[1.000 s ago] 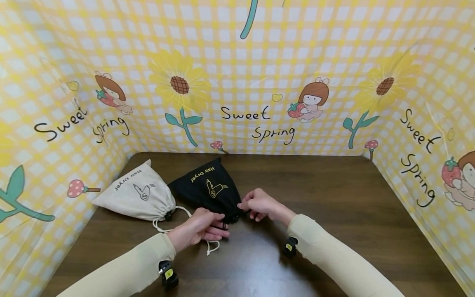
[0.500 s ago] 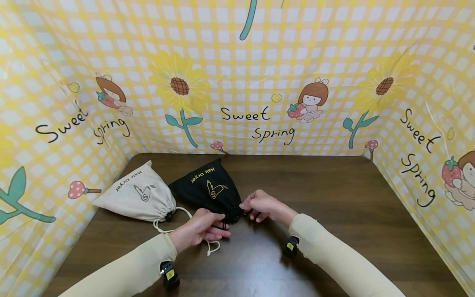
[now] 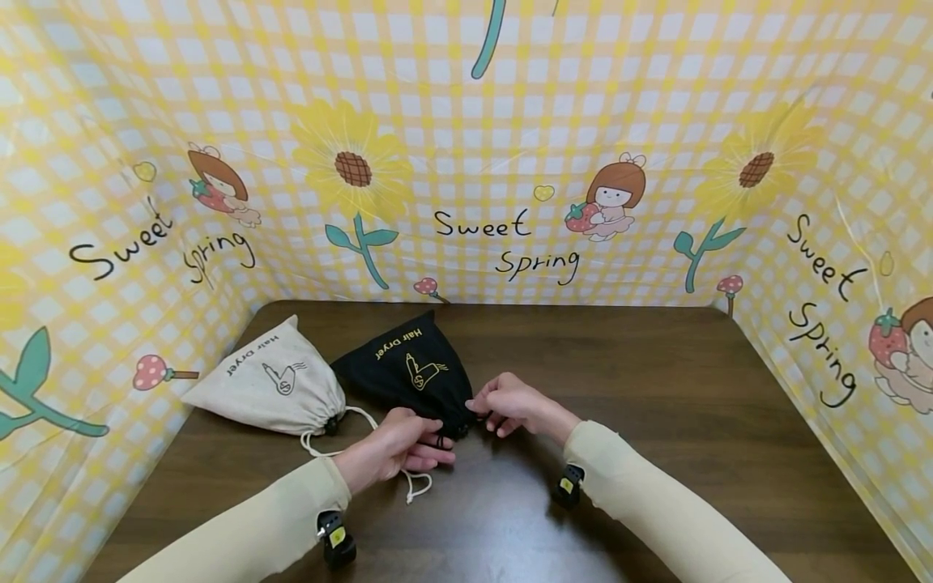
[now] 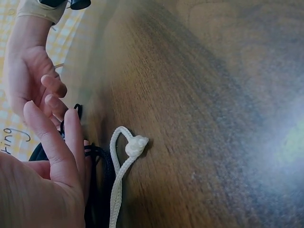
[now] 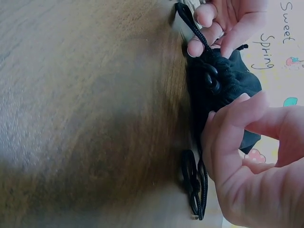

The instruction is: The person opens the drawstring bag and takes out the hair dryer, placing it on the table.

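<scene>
A black drawstring bag (image 3: pixel 408 364) with a yellow hair dryer print and the words "Hair Dryer" lies on the table, its gathered neck toward me. My left hand (image 3: pixel 394 445) pinches the left side of that neck between thumb and forefinger, the other fingers stretched out beneath. On the opposite side, my right hand (image 3: pixel 513 402) pinches the edge of the neck. A black cord loop (image 5: pixel 192 31) crosses the left fingers, and another cord loop (image 5: pixel 190 171) hangs beside the right hand. The black cord toggle (image 5: pixel 212 80) sits between both hands.
Left of the black bag lies a beige drawstring bag (image 3: pixel 270 380) with a black hair dryer print. Its white cord (image 3: pixel 360 411) passes under my left wrist, and the cord's knotted end (image 4: pixel 137 146) rests on the brown table (image 3: pixel 656 470). A yellow checked cloth (image 3: pixel 481 146) surrounds the table.
Both hands stay at the neck of the black bag, with only slight finger shifts. The bags have hardly moved.
</scene>
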Demonstrator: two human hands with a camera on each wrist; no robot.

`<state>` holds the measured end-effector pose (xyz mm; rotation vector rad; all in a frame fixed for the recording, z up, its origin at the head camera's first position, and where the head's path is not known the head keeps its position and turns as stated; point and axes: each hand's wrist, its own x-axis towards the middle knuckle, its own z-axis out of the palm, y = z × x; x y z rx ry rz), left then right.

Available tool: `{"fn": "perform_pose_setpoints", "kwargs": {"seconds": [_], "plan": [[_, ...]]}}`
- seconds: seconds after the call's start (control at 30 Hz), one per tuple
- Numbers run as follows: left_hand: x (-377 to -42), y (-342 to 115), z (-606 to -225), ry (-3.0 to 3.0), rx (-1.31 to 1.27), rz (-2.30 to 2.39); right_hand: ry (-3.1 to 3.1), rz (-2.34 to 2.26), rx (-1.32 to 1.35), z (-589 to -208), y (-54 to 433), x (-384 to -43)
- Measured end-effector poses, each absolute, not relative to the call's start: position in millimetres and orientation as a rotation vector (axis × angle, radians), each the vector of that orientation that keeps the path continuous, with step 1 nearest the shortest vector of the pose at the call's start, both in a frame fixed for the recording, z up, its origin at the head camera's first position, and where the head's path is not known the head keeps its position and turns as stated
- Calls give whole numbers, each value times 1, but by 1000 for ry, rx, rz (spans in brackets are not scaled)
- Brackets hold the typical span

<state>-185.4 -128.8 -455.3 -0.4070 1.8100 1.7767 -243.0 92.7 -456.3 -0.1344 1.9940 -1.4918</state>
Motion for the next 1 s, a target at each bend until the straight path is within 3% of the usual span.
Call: {"fn": "perform_pose_setpoints", "kwargs": {"seconds": [1.0], "plan": [[-181, -131, -456, 1823, -388, 1771, 2030, -1479, -133, -461, 86, -242]]}}
